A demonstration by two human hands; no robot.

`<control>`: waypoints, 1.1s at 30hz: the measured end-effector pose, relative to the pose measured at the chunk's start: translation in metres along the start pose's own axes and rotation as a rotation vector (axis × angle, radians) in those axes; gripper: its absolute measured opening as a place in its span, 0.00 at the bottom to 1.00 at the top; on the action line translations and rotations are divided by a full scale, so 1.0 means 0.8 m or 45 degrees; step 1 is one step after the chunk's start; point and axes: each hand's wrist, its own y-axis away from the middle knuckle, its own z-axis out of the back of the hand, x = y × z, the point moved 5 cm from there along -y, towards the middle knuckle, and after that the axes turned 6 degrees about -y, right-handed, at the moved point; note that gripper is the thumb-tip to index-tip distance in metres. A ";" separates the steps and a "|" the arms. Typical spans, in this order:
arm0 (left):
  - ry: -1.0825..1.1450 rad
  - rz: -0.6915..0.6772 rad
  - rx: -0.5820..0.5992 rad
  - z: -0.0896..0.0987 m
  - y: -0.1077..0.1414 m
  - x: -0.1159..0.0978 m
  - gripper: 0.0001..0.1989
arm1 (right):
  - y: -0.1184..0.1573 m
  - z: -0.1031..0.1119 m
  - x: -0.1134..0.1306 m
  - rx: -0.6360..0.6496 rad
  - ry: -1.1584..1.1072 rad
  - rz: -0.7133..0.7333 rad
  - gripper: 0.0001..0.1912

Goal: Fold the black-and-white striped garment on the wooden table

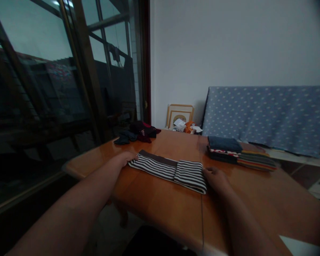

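Note:
A black-and-white striped garment [160, 168] with a dark band along its far edge lies on the wooden table in a long strip. Its right part is folded over in a shorter, thicker layer. My left hand [127, 157] grips the strip's left end, fingers closed on the cloth. At the folded right end, my right hand [215, 177] holds the edge between thumb and fingers.
On the wooden table [154, 202], folded clothes [224, 144] and a striped folded piece [256, 160] lie at the right. Crumpled dark clothes [142, 131] sit at the far left. Behind are picture frames [180, 110] and a dotted blue cloth [266, 113].

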 end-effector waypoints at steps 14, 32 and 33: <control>-0.037 -0.422 -0.111 0.006 0.060 -0.117 0.09 | -0.004 -0.005 -0.004 0.013 0.006 0.014 0.23; -0.607 -0.789 -0.045 -0.124 0.170 -0.172 0.09 | 0.003 -0.002 0.005 0.009 0.000 0.048 0.20; -0.591 -0.787 -0.045 -0.125 0.168 -0.171 0.08 | 0.003 -0.002 0.005 0.014 -0.007 0.053 0.20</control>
